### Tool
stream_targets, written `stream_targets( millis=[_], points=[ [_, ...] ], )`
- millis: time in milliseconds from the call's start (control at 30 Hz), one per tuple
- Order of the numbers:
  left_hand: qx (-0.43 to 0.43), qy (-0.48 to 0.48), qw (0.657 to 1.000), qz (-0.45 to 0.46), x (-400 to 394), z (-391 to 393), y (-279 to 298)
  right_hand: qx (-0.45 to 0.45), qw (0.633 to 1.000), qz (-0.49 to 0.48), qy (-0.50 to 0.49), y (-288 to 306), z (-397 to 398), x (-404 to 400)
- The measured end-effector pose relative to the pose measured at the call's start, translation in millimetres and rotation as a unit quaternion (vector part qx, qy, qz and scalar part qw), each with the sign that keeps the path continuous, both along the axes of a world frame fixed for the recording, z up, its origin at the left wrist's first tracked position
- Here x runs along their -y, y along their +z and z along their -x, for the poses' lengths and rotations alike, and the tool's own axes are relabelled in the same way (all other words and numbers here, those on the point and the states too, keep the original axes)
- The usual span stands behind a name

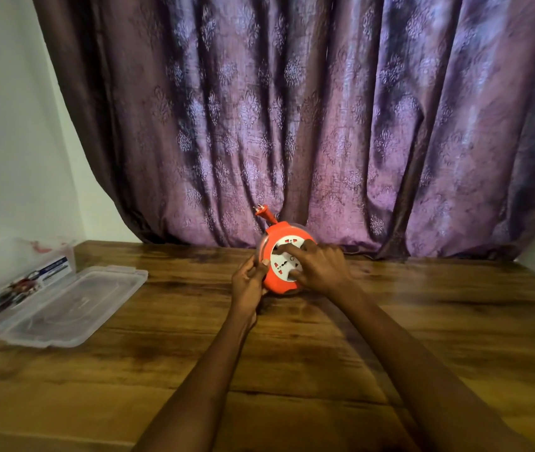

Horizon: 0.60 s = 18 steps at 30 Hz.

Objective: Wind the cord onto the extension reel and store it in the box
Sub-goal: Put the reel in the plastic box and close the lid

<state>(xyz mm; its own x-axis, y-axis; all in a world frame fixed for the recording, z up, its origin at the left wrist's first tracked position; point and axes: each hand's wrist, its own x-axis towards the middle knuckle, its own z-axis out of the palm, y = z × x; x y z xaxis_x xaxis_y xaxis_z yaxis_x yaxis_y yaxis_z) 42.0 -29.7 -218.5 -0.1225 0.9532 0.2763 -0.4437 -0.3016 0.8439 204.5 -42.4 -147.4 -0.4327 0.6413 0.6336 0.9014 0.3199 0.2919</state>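
An orange extension reel (275, 282) with a white socket face (284, 264) stands tilted on the wooden table (324, 353) near the curtain. Its orange plug (263, 214) sticks up from the top left of the reel on a short bit of cord. My left hand (248, 283) grips the reel's left edge. My right hand (319, 267) lies over the socket face, fingers pressed on it. A clear plastic box (15, 265) stands at the far left of the table, with its lid (73, 305) lying flat beside it.
A purple patterned curtain (292, 125) hangs right behind the reel, down to the table's back edge. A white wall is at the left. The box carries a printed label (31, 285) on its side.
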Motion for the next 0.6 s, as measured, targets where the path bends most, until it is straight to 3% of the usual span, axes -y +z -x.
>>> stream_targets(
  millis=[233,333,433,500,600],
  points=[
    [-0.004,0.000,1.000,0.018,0,-2,0,-0.063,0.996,0.063,-0.015,-15,-1,-2],
    [0.000,0.013,0.999,0.037,-1,0,-1,-0.161,0.973,0.150,0.070,-19,-10,-8],
    [0.011,0.039,0.997,0.060,-4,5,-2,-0.379,0.899,0.109,0.191,-26,-26,-14],
    [0.020,0.051,0.996,0.076,-7,10,-2,-0.522,0.832,0.067,0.175,-28,-26,-18],
    [0.024,0.060,0.994,0.091,-10,16,-1,-0.679,0.692,0.186,0.161,-20,-16,-22]
  ],
)
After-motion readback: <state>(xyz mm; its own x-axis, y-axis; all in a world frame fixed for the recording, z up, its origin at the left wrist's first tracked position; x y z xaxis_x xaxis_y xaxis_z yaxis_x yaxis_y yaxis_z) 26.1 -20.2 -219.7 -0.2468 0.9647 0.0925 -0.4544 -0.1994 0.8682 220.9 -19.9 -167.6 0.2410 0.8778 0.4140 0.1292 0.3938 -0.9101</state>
